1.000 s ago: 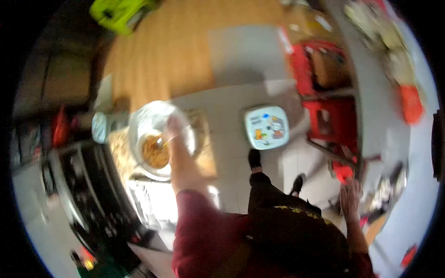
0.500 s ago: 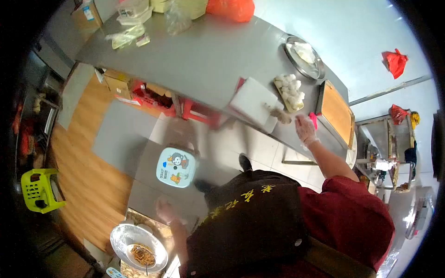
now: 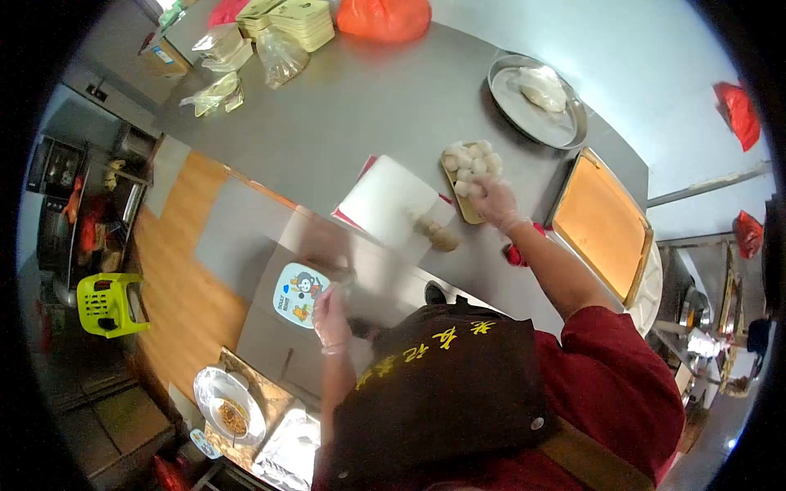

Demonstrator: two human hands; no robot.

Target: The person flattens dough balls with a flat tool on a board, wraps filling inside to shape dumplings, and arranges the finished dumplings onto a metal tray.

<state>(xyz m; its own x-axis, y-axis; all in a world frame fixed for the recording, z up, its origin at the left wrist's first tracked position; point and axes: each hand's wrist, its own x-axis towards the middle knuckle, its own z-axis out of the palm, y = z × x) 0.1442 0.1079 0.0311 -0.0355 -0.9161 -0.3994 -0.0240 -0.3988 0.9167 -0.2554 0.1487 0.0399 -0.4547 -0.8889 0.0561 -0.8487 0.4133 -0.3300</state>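
My right hand (image 3: 495,203), in a clear plastic glove, is at the near side of a small yellowish tray (image 3: 470,214) piled with round white balls (image 3: 468,165). Its fingertips meet the balls, but blur hides whether they grip one. My left hand (image 3: 331,321), also gloved, hangs in the air left of my apron, fingers loosely stretched and blurred, with nothing visible in it. A white cutting board (image 3: 385,200) lies on the steel table's edge, with a brownish lump (image 3: 442,237) at its near right corner.
A round metal pan (image 3: 512,102) holds a white bagged thing. An orange-brown board (image 3: 602,225) lies at the right. Stacked boxes (image 3: 301,24) and a red bag (image 3: 385,18) stand at the back. Below are a light-blue stool (image 3: 296,288), a green chair (image 3: 110,304) and a metal bowl (image 3: 209,385).
My right hand has moved forward and left onto the white balls. My left hand has risen from low beside the apron to near the stool. The camera view has shifted.
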